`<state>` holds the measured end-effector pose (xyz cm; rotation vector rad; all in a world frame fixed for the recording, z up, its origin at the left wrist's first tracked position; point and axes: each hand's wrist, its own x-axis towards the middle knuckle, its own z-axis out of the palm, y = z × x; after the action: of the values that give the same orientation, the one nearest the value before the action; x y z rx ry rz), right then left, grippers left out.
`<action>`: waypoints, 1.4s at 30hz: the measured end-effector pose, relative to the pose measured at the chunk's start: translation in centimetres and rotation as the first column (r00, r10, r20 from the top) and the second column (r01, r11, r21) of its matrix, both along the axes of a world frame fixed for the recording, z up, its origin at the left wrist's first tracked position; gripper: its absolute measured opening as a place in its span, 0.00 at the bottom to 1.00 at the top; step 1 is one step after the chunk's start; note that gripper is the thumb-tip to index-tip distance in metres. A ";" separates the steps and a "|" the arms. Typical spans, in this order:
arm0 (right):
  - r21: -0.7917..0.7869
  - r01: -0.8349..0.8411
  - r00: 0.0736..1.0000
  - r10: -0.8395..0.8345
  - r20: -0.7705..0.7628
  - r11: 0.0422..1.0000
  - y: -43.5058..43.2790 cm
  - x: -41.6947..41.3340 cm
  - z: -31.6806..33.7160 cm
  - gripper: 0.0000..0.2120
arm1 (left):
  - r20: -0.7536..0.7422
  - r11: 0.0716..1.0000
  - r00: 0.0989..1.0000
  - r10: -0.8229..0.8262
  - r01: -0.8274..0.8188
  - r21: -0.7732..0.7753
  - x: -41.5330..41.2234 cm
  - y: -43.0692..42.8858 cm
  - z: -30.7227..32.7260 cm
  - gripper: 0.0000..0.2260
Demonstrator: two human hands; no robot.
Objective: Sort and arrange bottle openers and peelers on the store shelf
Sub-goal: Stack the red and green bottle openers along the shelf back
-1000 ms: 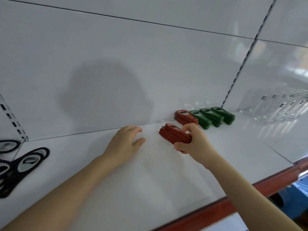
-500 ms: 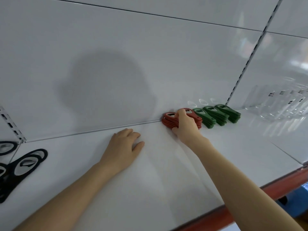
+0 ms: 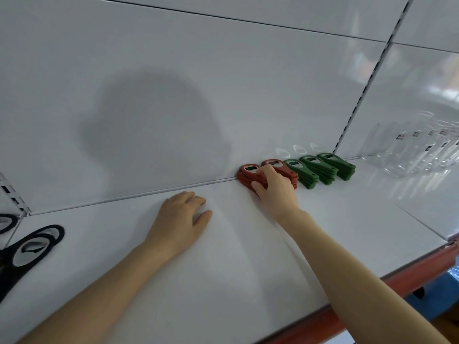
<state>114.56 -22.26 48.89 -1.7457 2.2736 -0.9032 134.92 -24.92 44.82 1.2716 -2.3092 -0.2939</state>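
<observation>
The right hand (image 3: 275, 192) grips a stack of red bottle openers (image 3: 246, 173) lying under its fingertips, snug against the back edge of the shelf (image 3: 248, 256). It seems to be lining the stack up beside the other red stack (image 3: 285, 170) and the green stacks (image 3: 320, 170). The left hand (image 3: 178, 224) rests flat and relaxed, well apart, likely bracing.

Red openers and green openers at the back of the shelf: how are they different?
The red openers form two piles; the green openers form three. The red openers sit to the left, the green openers to the right. The right hand holds a red pile; no hand touches the green ones. Both share one shape and one row.
</observation>
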 end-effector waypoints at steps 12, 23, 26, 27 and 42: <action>-0.008 -0.034 0.999 0.034 0.031 0.999 0.1 -0.1 -0.7 0.16 | 0.001 1.000 1.000 0.002 -0.002 -0.013 0.1 -0.1 0.0 0.36; 0.005 0.022 0.998 -0.022 -0.064 1.000 0.0 -0.2 -1.0 0.16 | -0.006 1.000 1.000 0.004 -0.004 -0.010 0.1 -0.1 0.0 0.37; 0.010 0.049 0.997 -0.049 -0.067 0.999 -0.1 -0.1 -1.0 0.16 | -0.003 1.000 1.000 0.007 -0.007 -0.009 0.1 -0.2 -0.1 0.36; 0.012 0.054 0.996 -0.053 -0.071 0.998 -0.1 -0.1 -0.9 0.16 | -0.001 1.000 1.000 0.008 -0.008 -0.007 0.1 -0.2 -0.2 0.36; -0.072 0.025 0.998 -0.029 -0.053 0.997 0.7 -0.6 -0.7 0.12 | -0.025 1.000 1.000 -0.001 0.000 -0.018 0.0 -0.1 -0.1 0.36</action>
<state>113.97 -21.61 48.22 -1.7937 2.3315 -0.9655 134.96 -24.98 44.74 1.2520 -2.2865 -0.2872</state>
